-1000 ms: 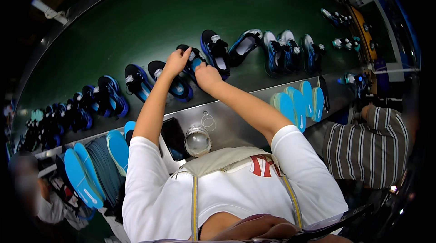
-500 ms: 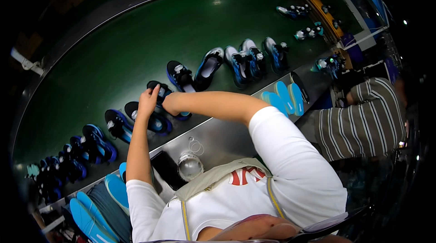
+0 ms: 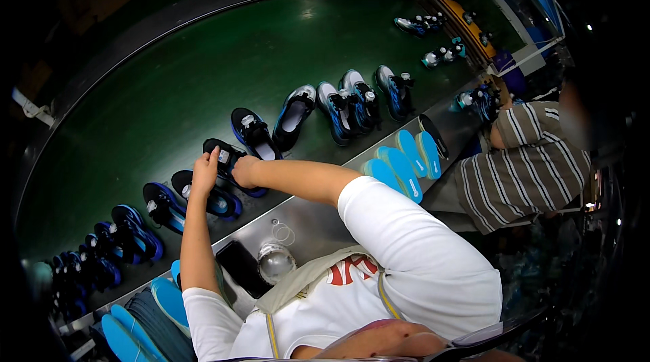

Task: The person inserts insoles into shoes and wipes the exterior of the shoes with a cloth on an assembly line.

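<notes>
A black sneaker with a blue sole sits on the green belt among a row of others. My left hand is closed on its left side, thumb up near the tongue. My right hand is closed at its right side by the opening; its fingertips are partly hidden. Just left lies another black sneaker with pale stuffing in it. To the right rest a black sneaker with its opening toward me and a silver-and-black sneaker.
A metal ledge runs before me, holding a black phone, a clear round container and thin white rings. Blue insoles lie at right, more blue insoles at lower left. A person in a striped shirt is at right.
The whole view has shifted a little, so the shoes and ledge appear lower and further left. Both my hands stay at the same sneaker. More insoles show beside my right arm.
</notes>
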Tool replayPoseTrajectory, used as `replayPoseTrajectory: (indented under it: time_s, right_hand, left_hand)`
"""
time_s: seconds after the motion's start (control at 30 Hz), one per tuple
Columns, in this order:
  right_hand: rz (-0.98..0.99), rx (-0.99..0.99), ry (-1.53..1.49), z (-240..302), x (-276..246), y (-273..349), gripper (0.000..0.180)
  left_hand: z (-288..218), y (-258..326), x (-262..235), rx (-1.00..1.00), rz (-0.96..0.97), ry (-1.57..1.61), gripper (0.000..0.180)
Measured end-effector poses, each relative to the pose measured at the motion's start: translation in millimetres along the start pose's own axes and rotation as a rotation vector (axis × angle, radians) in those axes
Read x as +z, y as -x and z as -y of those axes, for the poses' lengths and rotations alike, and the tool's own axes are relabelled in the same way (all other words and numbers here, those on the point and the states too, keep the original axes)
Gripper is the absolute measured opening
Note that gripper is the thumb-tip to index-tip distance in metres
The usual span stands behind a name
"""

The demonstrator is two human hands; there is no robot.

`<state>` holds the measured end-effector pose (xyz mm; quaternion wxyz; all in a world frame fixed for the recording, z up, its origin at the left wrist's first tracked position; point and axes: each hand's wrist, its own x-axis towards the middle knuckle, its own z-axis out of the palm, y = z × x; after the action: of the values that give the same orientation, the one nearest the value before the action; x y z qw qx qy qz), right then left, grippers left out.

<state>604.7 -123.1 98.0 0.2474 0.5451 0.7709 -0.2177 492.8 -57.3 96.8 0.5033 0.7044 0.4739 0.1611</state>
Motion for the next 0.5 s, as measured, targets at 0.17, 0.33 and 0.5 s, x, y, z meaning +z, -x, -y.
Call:
replayPoseTrajectory:
  time_s: [0.17,0.33,0.5]
  right_hand:
    - [0.001,-0.036,-0.055,-9.4,-2.0,-1.3,0.031]
    - [0.123,-0.043,0.002,-5.5,-9.4,-0.8,0.032]
    - [0.365,-0.009,0.207,-2.8,-0.7,-27.0,0.034]
  left_hand:
    - [-1.6,-1.0,4.9,0.033,-0.044,-0.013,0.049]
    - [1.4,-1.5,6.0,0.05,-0.075,-0.052,0.048]
    - [-7.5,0.5,6.6,0.049,-0.085,-0.087,0.049]
